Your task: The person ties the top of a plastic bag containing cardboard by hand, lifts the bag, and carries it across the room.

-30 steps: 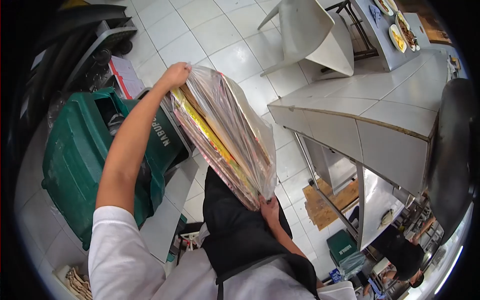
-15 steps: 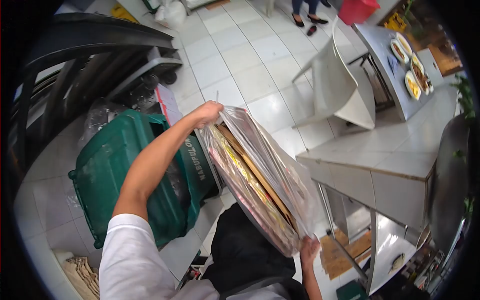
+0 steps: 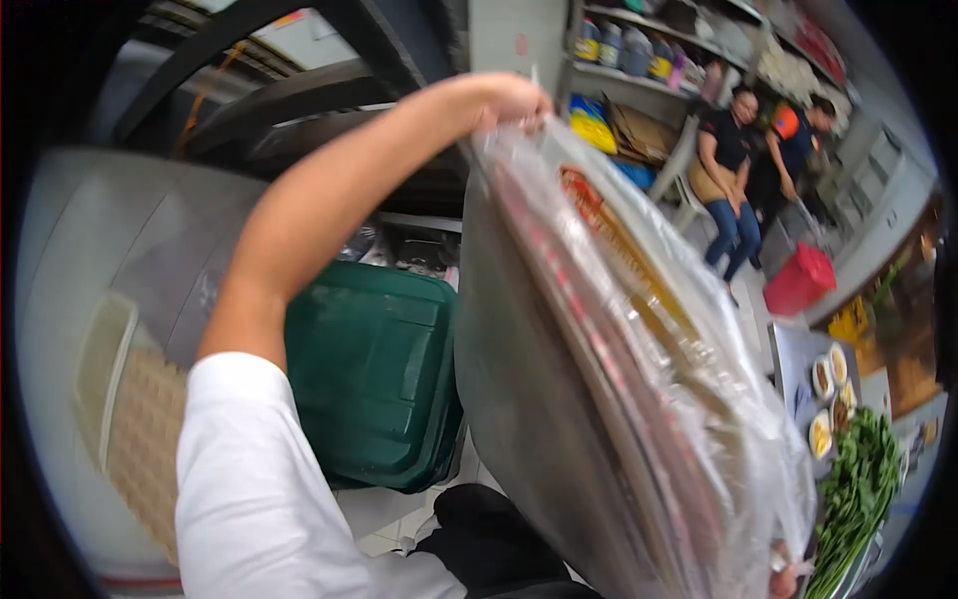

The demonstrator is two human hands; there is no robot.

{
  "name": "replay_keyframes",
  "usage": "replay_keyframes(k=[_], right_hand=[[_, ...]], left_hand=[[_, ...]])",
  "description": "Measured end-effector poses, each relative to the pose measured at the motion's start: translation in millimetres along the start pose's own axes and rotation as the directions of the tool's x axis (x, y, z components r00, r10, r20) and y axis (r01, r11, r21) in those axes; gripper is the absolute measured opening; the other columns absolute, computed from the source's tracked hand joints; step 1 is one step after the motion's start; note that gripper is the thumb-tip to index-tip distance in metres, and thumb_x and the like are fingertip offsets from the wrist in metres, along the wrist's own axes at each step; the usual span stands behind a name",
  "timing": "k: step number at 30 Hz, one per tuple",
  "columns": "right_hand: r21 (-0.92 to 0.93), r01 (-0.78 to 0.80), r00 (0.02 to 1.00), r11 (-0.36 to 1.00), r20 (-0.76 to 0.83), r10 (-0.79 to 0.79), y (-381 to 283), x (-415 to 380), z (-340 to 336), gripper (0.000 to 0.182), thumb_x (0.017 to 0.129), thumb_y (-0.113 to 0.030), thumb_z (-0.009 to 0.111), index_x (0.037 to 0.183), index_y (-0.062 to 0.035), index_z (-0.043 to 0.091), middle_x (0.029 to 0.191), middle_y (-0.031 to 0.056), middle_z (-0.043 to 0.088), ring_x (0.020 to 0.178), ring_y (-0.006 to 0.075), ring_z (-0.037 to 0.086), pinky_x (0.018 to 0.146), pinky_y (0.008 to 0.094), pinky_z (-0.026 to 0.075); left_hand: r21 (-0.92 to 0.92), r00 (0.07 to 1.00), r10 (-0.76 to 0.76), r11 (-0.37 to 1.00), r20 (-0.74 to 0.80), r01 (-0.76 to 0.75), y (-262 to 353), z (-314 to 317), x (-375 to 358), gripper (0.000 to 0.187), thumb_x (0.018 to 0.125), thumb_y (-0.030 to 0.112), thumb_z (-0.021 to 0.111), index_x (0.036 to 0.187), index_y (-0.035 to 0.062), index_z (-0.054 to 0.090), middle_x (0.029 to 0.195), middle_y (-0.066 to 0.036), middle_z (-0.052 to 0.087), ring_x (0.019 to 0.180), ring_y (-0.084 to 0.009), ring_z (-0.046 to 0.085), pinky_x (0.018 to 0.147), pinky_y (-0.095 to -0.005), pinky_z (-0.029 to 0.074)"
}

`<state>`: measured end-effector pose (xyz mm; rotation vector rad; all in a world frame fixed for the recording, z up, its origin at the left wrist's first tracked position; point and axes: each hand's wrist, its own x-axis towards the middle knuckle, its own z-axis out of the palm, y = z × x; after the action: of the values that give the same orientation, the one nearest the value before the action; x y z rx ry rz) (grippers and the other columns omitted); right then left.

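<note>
A large clear plastic bag [image 3: 599, 369] fills the middle of the head view, tilted from upper left to lower right. Flat layered sheets, partly printed in red and yellow, show through its film; they look like folded cardboard or packaging. At its upper corner my left hand [image 3: 514, 100] is closed on the gathered plastic. My right hand [image 3: 786, 577] shows only in part at the lower right corner, its fingers bent round the bag's edge. Behind and left of the bag is a green lidded bin [image 3: 369, 369], lid down.
Black metal stairs [image 3: 389, 40] rise behind the bin. Two people [image 3: 738, 160] are by loaded shelves [image 3: 659, 75] at the back right. A red bin [image 3: 800, 280], a steel table with plates of food [image 3: 788, 364] and leafy greens [image 3: 858, 489] line the right side. Egg trays [image 3: 145, 429] lie left.
The bag has been lifted higher and closer to the camera, with both hands still on it. My view has tilted up, bringing the shelves and people into sight.
</note>
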<state>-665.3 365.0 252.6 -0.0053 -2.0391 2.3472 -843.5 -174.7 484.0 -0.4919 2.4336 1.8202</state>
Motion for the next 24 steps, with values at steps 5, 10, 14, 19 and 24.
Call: replay_keyframes(k=[5, 10, 14, 19, 24], right_hand=[[0.019, 0.008, 0.928, 1.0, 0.372, -0.015, -18.1, 69.8, 20.2, 0.032, 0.076, -0.023, 0.056, 0.096, -0.0002, 0.043, 0.07, 0.0053, 0.051, 0.058, 0.0129, 0.048, 0.051, 0.0257, 0.04], [0.012, 0.002, 0.752, 1.0, 0.659, -0.009, -19.4, 115.4, 65.4, 0.031, 0.077, -0.022, 0.055, 0.095, -0.0001, 0.044, 0.071, 0.0055, 0.052, 0.059, 0.0133, 0.049, 0.052, 0.0257, 0.041], [0.01, 0.013, 0.564, 1.0, 0.826, -0.016, -16.6, 144.3, 92.3, 0.03, 0.077, -0.022, 0.055, 0.095, -0.0001, 0.044, 0.071, 0.0056, 0.052, 0.06, 0.0136, 0.05, 0.053, 0.0257, 0.041], [0.061, 0.031, 0.342, 0.998, 0.937, -0.068, -12.9, 174.4, 121.9, 0.029, 0.077, -0.021, 0.055, 0.095, -0.0001, 0.044, 0.072, 0.0058, 0.053, 0.061, 0.0141, 0.05, 0.055, 0.0258, 0.042], [0.245, -0.023, 0.368, 0.969, 0.904, -0.219, -10.4, 200.0, 134.5, 0.028, 0.078, -0.021, 0.055, 0.094, -0.0001, 0.045, 0.073, 0.006, 0.053, 0.062, 0.0145, 0.051, 0.056, 0.0258, 0.042]], left_hand=[[0.177, 0.964, 0.204, 0.969, -0.173, -0.173, 83.0, -70.0, -110.6, 0.019, 0.081, 0.015, 0.043, 0.069, 0.0033, 0.05, 0.052, 0.0, 0.044, 0.044, -0.0094, 0.041, 0.04, -0.0233, 0.036], [0.013, 0.827, 0.255, 0.958, -0.502, -0.287, 83.4, -59.3, -265.1, 0.019, 0.084, 0.013, 0.043, 0.068, 0.0043, 0.048, 0.053, 0.003, 0.044, 0.041, -0.0051, 0.04, 0.035, -0.0147, 0.033], [0.151, 0.627, 0.293, 0.951, -0.721, -0.271, 36.3, -37.2, -342.7, 0.018, 0.081, 0.021, 0.05, 0.068, 0.0092, 0.052, 0.05, 0.005, 0.042, 0.038, -0.0047, 0.033, 0.036, -0.0194, 0.027], [0.124, 0.22, 0.16, 0.977, -0.962, -0.171, -71.9, 46.8, -399.6, 0.024, 0.085, 0.025, 0.043, 0.071, 0.0093, 0.056, 0.056, 0.005, 0.043, 0.05, -0.0034, 0.033, 0.044, -0.0209, 0.027], [-0.093, -0.021, -0.104, 0.946, -0.994, -0.311, -172.1, 170.2, -403.7, 0.016, 0.083, 0.018, 0.044, 0.075, 0.0061, 0.051, 0.066, 0.003, 0.046, 0.058, -0.0036, 0.042, 0.052, -0.0177, 0.033]])
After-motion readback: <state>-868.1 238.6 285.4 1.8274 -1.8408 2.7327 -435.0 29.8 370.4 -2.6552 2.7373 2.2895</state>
